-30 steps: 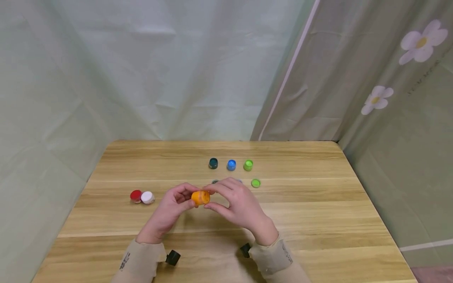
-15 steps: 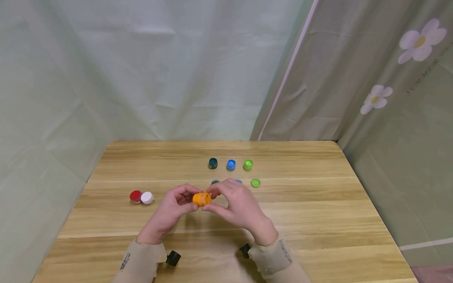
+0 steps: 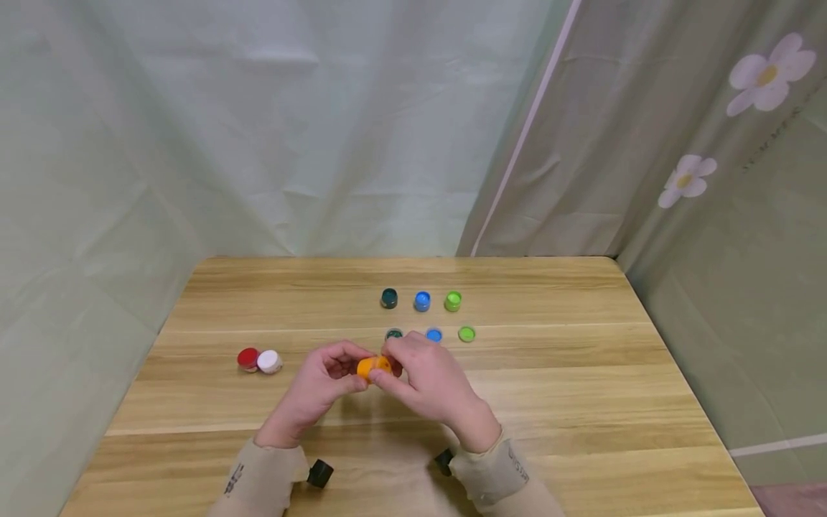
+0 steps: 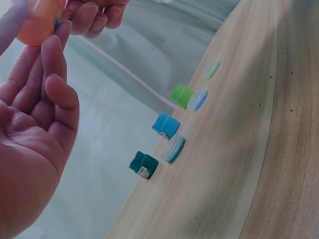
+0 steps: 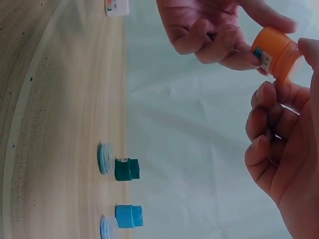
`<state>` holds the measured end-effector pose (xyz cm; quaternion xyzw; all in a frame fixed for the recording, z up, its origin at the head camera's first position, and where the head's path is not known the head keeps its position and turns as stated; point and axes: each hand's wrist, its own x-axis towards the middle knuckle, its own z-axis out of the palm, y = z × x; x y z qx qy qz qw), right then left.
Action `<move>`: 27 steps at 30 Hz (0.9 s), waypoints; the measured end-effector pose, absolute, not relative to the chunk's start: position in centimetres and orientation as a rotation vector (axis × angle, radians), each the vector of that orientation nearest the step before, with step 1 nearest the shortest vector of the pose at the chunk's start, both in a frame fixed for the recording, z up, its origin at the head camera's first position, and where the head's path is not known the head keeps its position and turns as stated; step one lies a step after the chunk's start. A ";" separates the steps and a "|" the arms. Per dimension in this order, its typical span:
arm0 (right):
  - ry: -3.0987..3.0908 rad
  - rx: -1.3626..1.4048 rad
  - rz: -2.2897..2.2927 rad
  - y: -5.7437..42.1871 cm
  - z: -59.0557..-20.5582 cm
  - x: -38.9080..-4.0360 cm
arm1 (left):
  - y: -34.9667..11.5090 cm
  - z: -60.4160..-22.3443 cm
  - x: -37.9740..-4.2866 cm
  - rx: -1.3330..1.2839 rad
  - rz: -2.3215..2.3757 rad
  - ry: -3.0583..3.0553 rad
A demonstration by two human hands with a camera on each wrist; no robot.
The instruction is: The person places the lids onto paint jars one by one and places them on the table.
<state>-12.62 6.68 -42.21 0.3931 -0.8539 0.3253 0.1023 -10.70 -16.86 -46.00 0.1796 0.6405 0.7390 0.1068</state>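
Observation:
Over the middle of the table, a small orange paint jar [image 3: 367,369] is held tilted on its side between both hands. My left hand [image 3: 318,386] grips its body with thumb and fingers, the label facing the right wrist camera. At its other end, my right hand [image 3: 431,379] pinches the jar's rim or clear lid [image 5: 289,61] between thumb and forefinger. Behind the hands stand three uncovered paint jars: dark green [image 3: 389,299], blue [image 3: 423,301] and light green [image 3: 453,301]. Their lids lie in front: a dark green one [image 3: 393,334], a blue one [image 3: 433,335] and a light green one [image 3: 466,334].
A red-topped jar [image 3: 248,360] and a white-topped jar [image 3: 269,361] stand side by side at the left of the wooden table [image 3: 568,402]. Curtains [image 3: 336,129] hang behind and beside the table. Black wrist cameras [image 3: 319,474] stick out from the sleeves.
The orange jar has shifted slightly right and toward me. My right thumb and fingers have closed in on its end, and the blue and dark green lids show more fully.

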 end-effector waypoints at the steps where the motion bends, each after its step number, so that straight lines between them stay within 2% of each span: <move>1: -2.522 1.157 0.952 6.7 -42.2 -12.6 | -16.8 -46.0 -10.7 0.524 2.175 1.898; 27: -2.602 1.087 0.830 6.6 -42.4 -12.6 | -16.4 -45.8 -10.6 0.474 2.076 2.241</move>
